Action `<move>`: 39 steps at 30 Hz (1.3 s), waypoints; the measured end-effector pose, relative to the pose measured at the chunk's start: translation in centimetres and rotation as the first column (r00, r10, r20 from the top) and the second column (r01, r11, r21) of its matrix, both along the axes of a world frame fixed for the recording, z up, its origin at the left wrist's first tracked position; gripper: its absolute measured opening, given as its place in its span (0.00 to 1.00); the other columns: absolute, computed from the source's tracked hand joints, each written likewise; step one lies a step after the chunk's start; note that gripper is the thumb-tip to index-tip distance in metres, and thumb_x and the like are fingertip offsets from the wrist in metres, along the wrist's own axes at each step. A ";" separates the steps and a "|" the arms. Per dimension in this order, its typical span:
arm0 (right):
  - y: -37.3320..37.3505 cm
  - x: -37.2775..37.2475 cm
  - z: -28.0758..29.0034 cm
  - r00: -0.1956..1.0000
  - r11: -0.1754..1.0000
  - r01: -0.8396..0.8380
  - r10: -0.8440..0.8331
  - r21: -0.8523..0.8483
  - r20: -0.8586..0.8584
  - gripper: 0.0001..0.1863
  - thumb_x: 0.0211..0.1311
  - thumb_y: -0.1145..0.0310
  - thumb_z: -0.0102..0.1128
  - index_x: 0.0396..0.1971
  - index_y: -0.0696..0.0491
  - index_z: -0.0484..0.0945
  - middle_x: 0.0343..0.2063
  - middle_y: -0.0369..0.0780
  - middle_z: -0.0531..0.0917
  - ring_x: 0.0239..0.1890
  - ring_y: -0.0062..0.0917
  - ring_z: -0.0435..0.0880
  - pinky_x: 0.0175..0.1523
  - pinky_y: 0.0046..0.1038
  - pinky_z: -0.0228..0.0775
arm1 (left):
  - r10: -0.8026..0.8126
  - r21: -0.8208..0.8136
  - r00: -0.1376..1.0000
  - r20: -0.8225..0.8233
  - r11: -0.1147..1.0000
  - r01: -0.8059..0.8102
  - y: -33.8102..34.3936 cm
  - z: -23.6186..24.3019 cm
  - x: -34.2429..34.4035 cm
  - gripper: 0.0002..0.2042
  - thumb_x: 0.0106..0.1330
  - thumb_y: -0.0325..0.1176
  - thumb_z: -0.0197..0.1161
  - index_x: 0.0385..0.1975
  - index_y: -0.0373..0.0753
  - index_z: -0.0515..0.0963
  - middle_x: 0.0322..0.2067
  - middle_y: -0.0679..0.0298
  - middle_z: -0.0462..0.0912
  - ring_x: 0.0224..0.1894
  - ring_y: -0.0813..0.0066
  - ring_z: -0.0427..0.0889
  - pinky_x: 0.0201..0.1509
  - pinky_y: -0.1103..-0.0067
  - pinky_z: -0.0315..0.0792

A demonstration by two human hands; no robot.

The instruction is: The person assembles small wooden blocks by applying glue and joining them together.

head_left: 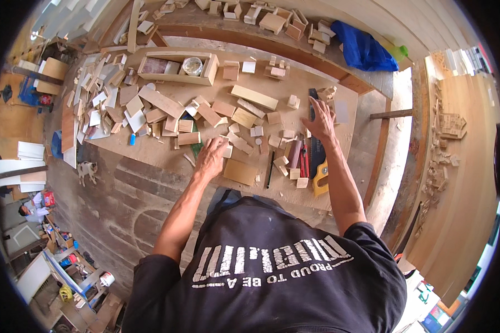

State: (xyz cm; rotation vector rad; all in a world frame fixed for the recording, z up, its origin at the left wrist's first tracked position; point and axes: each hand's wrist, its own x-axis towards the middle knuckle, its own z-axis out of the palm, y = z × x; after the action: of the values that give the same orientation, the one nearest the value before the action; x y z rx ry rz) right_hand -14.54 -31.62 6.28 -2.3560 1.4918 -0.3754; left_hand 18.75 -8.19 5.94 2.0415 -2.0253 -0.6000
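My left hand is low over the near side of the workbench, its fingers bent around a small pale wooden block. The fingertips partly hide that block. Toward the right end of the bench, my right hand hovers with its fingers spread and nothing in them. It is beside the dark blade of a handsaw with a yellow handle. Left of the saw lie a red-handled tool, a thin black pencil-like stick and several small blocks. A flat wooden piece rests near the front edge.
Many wood offcuts crowd the bench's left side. An open wooden box with a round container stands at the back. Behind is a shelf with small wooden pieces and a blue bag. A cat is on the floor at left.
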 end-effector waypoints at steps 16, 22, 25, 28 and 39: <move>29.5 -9.9 -0.4 0.748 0.787 0.545 -0.612 0.290 0.257 0.29 0.55 0.68 0.68 0.58 0.55 0.73 0.46 0.46 0.81 0.47 0.38 0.80 0.55 0.36 0.71 | -0.260 -0.266 0.942 -0.210 0.943 0.201 -24.8 0.9 -5.1 0.25 0.55 0.26 0.68 0.56 0.31 0.73 0.50 0.47 0.75 0.55 0.48 0.75 0.62 0.65 0.70; 37.4 -7.7 -1.9 0.531 0.537 0.706 -0.833 0.462 0.157 0.30 0.54 0.65 0.68 0.58 0.55 0.73 0.45 0.46 0.81 0.46 0.38 0.80 0.54 0.36 0.72 | -0.308 -0.012 0.943 -0.128 0.951 0.309 -29.2 -3.2 -6.5 0.26 0.51 0.32 0.71 0.54 0.36 0.78 0.51 0.46 0.77 0.57 0.50 0.76 0.65 0.67 0.69; 39.5 -5.8 -2.2 0.523 0.518 0.711 -0.842 0.476 0.135 0.28 0.54 0.65 0.68 0.57 0.55 0.75 0.43 0.44 0.82 0.43 0.35 0.81 0.48 0.34 0.74 | -0.377 0.157 0.914 -0.152 0.903 0.399 -29.3 -2.4 -6.9 0.27 0.48 0.32 0.72 0.52 0.36 0.80 0.50 0.47 0.80 0.56 0.51 0.78 0.64 0.69 0.71; 39.9 -5.1 -2.4 0.544 0.547 0.703 -0.825 0.455 0.151 0.28 0.54 0.65 0.68 0.56 0.55 0.76 0.42 0.43 0.82 0.42 0.33 0.81 0.45 0.32 0.75 | -0.373 0.086 0.914 -0.158 0.917 0.389 -28.7 -2.6 -7.8 0.26 0.45 0.30 0.74 0.49 0.35 0.82 0.49 0.48 0.80 0.54 0.51 0.79 0.62 0.69 0.72; 37.9 -6.6 0.9 0.528 0.536 0.719 -0.835 0.443 0.153 0.26 0.54 0.66 0.67 0.54 0.58 0.76 0.41 0.46 0.82 0.41 0.36 0.81 0.47 0.34 0.74 | -0.388 -0.060 0.903 -0.185 0.922 0.383 -28.9 -4.4 -8.5 0.25 0.45 0.29 0.74 0.48 0.36 0.82 0.48 0.48 0.80 0.55 0.50 0.76 0.63 0.68 0.71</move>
State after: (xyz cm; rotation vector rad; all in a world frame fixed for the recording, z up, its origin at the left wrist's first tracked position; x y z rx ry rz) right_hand -21.11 6.25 7.19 -1.1157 2.1560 -0.6501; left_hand 10.22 -37.06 1.55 1.5016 -2.3136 -0.8054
